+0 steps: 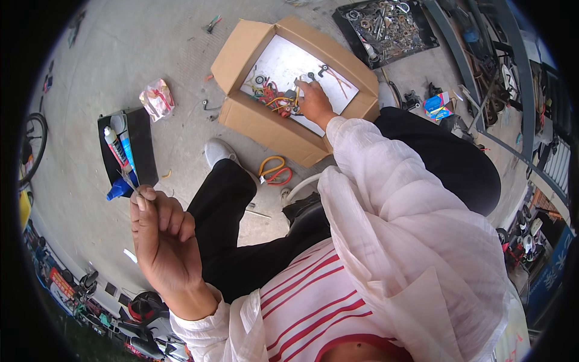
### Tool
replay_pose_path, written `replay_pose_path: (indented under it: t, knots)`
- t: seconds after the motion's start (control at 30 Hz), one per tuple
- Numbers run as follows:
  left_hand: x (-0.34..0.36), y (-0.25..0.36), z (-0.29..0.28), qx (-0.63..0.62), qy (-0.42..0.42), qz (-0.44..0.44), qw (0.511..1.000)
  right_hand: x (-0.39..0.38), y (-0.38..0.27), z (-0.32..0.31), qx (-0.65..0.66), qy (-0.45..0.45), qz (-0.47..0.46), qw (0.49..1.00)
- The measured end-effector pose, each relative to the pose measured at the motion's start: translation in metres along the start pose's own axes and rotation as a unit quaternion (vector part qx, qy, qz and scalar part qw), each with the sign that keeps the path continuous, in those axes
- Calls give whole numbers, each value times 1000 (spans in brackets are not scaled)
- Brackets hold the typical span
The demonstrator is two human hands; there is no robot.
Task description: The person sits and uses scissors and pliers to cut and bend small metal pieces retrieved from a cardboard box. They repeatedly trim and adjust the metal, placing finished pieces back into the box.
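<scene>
My left hand (161, 238) is raised at the left, palm up, its thumb and fingertips pinched on a thin greyish metal piece (128, 180) whose kind I cannot make out. Inside an open cardboard box (244, 120) lined with a white sheet (280, 55), my right hand (316, 104) reaches down, fingers bent together at some small parts. What those fingers grip is too small to name. Beside them lies a tangle of red, yellow and green wires (271, 98) mixed with small parts. A dark ring (260, 79) and a small black part (323, 70) also rest on the sheet.
A black bin (143, 145) with tubes and a blue bottle (119, 188) stands at the left. Yellow and red cords (274, 172) lie by my shoe (220, 152). A black tray (416, 53) of metal hardware is beyond the box. Metal shelving (523, 78) lines the right.
</scene>
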State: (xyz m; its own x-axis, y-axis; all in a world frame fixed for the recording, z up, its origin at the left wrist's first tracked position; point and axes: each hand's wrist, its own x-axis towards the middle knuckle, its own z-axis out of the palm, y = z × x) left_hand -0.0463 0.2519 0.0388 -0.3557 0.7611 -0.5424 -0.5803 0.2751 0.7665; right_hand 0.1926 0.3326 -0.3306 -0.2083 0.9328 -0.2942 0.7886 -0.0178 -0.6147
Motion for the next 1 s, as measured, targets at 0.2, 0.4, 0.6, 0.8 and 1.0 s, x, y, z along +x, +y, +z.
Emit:
replay_pose_path:
  t: [0.2,0.4,0.6,0.8,1.0]
  knots:
    - [0,4,0,-5,0,-6,1000,-36,8,4,-86,-153,-83,981]
    - [-6,6,0,3,-21,13,1000,-58,11,-16,-132,-184,-11,974]
    - [-14,5,5,4,-23,11,1000,-56,4,-34,-88,-189,-14,978]
    - [-9,0,3,93,-16,-3,996,-59,-20,-48,-30,-128,-61,989]
    - [-7,-18,13,248,-108,-92,958,-89,-189,-188,106,127,-354,921]
